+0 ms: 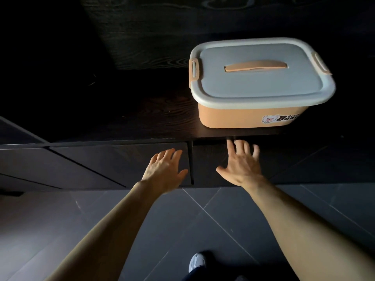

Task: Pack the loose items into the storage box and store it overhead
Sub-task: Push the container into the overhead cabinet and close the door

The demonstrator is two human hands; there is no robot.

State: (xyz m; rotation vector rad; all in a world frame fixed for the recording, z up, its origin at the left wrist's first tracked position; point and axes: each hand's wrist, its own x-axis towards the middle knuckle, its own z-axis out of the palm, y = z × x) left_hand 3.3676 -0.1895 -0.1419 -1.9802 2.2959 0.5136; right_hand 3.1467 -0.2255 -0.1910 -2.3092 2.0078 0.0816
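Storage box (251, 116), orange with a pale grey lid (259, 78) clipped on, sits on the dark wood worktop (162, 118) at the right, close to its near edge. Both bare arms reach forward, palms facing the dark cabinet fronts (121, 159) below that edge. Left hand (165, 171) is flat with fingers spread, holding nothing. Right hand (241, 165) is likewise splayed and empty, its fingertips just under the worktop edge beneath the box.

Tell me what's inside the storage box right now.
Cannot tell. The grey lid covers the storage box, side clips down, so any contents are hidden. Its orange handle lies flat on top.
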